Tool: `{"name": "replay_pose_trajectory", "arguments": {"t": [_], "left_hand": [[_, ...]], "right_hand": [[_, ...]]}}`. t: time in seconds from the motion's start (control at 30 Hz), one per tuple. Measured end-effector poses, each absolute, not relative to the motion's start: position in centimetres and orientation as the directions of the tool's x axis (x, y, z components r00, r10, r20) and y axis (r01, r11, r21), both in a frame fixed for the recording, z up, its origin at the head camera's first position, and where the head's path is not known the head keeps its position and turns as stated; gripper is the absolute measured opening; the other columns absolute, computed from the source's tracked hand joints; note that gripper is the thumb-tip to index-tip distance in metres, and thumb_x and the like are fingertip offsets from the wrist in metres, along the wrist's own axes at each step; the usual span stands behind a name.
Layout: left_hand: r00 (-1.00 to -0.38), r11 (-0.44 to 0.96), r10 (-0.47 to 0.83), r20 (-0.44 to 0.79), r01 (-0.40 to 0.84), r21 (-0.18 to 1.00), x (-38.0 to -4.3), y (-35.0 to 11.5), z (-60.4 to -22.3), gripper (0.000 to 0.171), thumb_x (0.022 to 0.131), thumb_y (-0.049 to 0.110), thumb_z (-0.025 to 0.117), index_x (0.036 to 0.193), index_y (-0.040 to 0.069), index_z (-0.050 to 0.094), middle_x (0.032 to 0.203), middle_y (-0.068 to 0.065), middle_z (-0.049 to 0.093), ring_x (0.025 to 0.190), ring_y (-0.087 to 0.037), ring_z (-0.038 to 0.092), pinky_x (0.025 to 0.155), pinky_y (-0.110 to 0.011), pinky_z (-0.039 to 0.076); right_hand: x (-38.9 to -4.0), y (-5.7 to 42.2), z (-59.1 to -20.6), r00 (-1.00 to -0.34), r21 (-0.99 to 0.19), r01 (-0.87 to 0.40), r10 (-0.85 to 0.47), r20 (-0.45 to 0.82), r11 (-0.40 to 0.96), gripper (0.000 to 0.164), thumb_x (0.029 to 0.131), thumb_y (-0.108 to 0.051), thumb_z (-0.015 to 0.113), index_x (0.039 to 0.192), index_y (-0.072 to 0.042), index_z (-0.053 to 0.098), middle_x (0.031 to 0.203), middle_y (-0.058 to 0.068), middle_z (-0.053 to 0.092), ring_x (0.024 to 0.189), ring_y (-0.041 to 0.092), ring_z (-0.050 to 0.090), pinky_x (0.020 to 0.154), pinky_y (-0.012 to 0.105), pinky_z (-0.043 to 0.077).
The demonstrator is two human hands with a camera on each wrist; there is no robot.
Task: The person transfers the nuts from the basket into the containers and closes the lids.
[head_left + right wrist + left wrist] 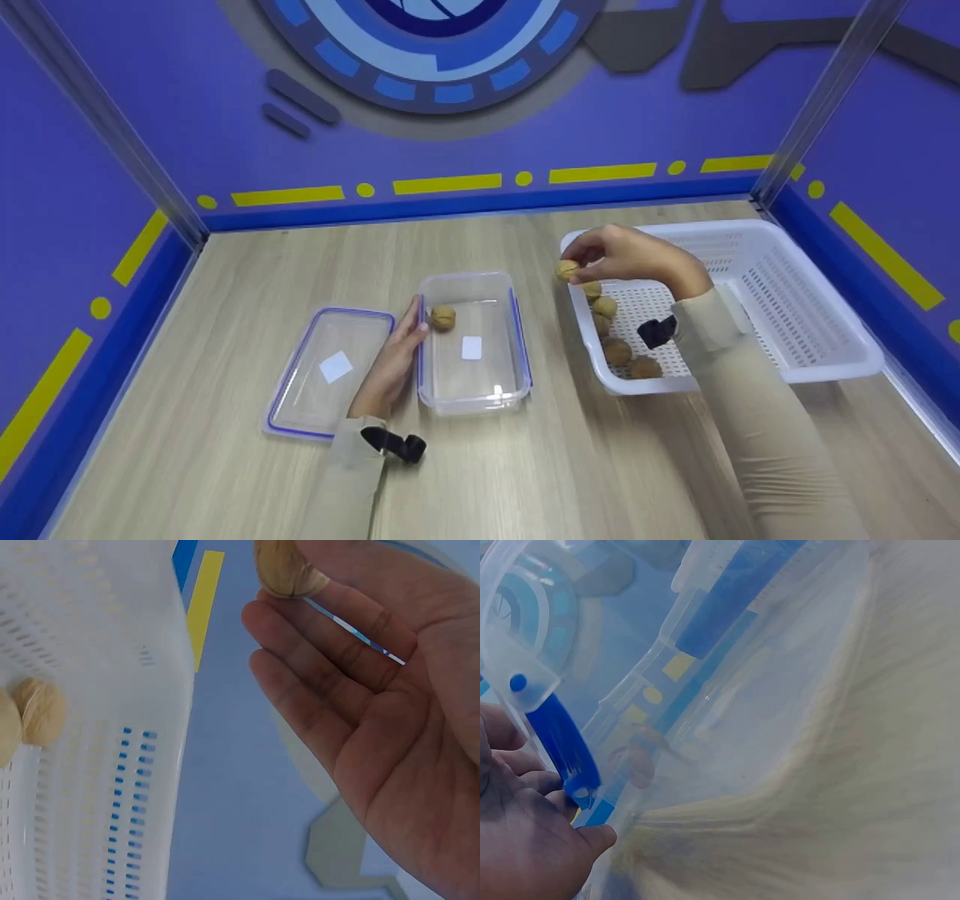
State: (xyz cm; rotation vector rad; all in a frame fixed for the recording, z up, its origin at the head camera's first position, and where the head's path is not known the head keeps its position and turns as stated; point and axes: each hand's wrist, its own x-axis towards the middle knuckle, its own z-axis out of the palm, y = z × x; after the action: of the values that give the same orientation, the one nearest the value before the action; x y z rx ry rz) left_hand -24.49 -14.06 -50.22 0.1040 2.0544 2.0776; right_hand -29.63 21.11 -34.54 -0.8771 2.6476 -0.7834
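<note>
A walnut (568, 270) is pinched between the thumb and fingers of my right hand (626, 259), above the left rim of a white perforated basket (817, 296). Several more walnuts (617, 352) lie along the basket's left side. In the right wrist view the pinched walnut (289, 570) appears at the top, with the other fingers loosely bent below it. My left hand (391, 365) grips the left wall of a clear plastic container (480, 382), thumb at the rim. Inside that container, one walnut (443, 317) sits near the left wall.
A clear lid with a blue-purple seal (296, 405) lies on the wooden table (480, 487) left of the container, partly behind the left hand. Blue-purple panels (480, 150) enclose the table at the back and both sides.
</note>
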Motion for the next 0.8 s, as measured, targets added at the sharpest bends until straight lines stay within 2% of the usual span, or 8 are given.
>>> {"name": "replay_pose_trajectory", "arguments": {"t": [0.17, 0.37, 0.8], "left_hand": [[-0.974, -0.018, 0.208, -0.088, -0.094, 0.995, -24.5, -14.1, -50.3, 0.059, 0.103, 0.018, 0.037, 0.155, 0.013, 0.009, 0.163, -0.006, 0.0, 0.15, -0.025, -0.006, 0.123, -0.041, -0.005], [-0.975, -0.01, 0.206, -0.086, -0.09, 0.996, -24.4, -14.1, -50.3, 0.06, 0.103, 0.019, 0.037, 0.155, 0.013, 0.009, 0.163, -0.006, 0.0, 0.15, -0.026, -0.006, 0.123, -0.042, -0.005], [-0.975, -0.011, 0.199, -0.101, -0.105, 0.994, -24.4, -14.1, -50.3, 0.059, 0.103, 0.019, 0.037, 0.155, 0.015, 0.009, 0.163, -0.005, -0.001, 0.15, -0.026, -0.007, 0.122, -0.043, -0.006]], "right_hand": [[-29.8, 19.7, -34.0, -0.78, -0.574, -0.489, -0.624, -0.05, 0.657, 0.03, 0.085, -0.019, 0.072, 0.112, -0.006, 0.068, 0.101, 0.006, 0.072, 0.092, 0.018, 0.066, 0.082, 0.033, 0.054], [-29.9, 17.7, -33.5, -0.767, -0.586, -0.497, -0.64, -0.05, 0.64, 0.03, 0.085, -0.018, 0.072, 0.112, -0.005, 0.068, 0.102, 0.007, 0.072, 0.093, 0.018, 0.066, 0.084, 0.035, 0.055], [-30.7, 13.9, -34.0, -0.766, -0.61, -0.481, -0.64, -0.056, 0.629, 0.031, 0.085, -0.015, 0.072, 0.113, -0.004, 0.068, 0.101, 0.01, 0.072, 0.089, 0.02, 0.066, 0.08, 0.033, 0.057]]}}
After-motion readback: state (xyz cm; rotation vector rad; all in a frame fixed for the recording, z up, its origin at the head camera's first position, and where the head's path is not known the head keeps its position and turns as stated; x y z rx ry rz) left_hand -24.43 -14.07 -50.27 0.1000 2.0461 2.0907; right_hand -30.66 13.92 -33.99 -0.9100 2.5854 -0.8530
